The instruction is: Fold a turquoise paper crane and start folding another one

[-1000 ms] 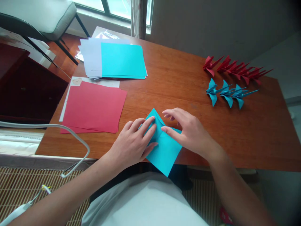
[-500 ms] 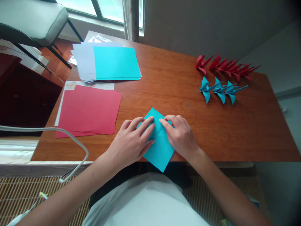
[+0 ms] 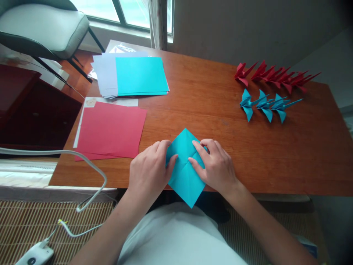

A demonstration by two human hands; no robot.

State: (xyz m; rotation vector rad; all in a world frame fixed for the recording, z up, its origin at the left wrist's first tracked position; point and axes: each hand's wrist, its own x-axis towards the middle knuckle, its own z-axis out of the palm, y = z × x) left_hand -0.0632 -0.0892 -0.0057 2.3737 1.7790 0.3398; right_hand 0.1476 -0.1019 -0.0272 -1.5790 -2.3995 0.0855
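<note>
A square of turquoise origami paper (image 3: 185,184) with crease lines lies turned like a diamond at the table's front edge, its near corner jutting past the edge. My left hand (image 3: 150,163) grips its left corner, thumb on top and fingers around the edge, their tips hidden. Over the right corner is my right hand (image 3: 217,165), its thumb and index fingertip resting on the top face while the other fingers curl at the edge.
Red paper sheets (image 3: 110,129) lie at the left, with turquoise sheets (image 3: 140,75) on pale sheets (image 3: 106,75) behind. Folded red cranes (image 3: 242,75) and turquoise cranes (image 3: 246,105) stand at the back right of the wooden table (image 3: 198,92). A white cable (image 3: 91,165) loops at the front left.
My left hand has drawn back from the paper's middle to its left corner. My right thumb now shows on the paper, apart from the index finger. The view has shifted slightly.
</note>
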